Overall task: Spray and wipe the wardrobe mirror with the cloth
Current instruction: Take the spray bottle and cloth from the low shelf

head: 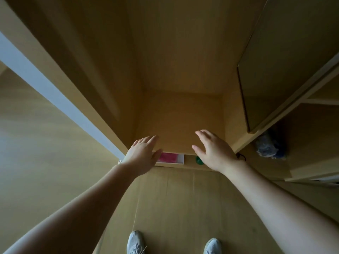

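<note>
Head view: left hand (143, 154) and right hand (212, 151), lower centre, both empty, fingers straight and slightly spread, side by side over front edge of wardrobe shelf (179, 125); contact with shelf cannot be told. Pink cloth (167, 157) on white tray (180, 159), in gap below shelf edge, between hands; left thumb overlaps its left end. Green object (199, 160) partly hidden by right hand. Dark-edged panel (284, 74), upper right. Grey shoes (135, 242), bottom edge.

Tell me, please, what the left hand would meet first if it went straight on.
Probably the wooden board inside the wardrobe; the open left hand points across it with nothing between, though depth is unclear.
</note>
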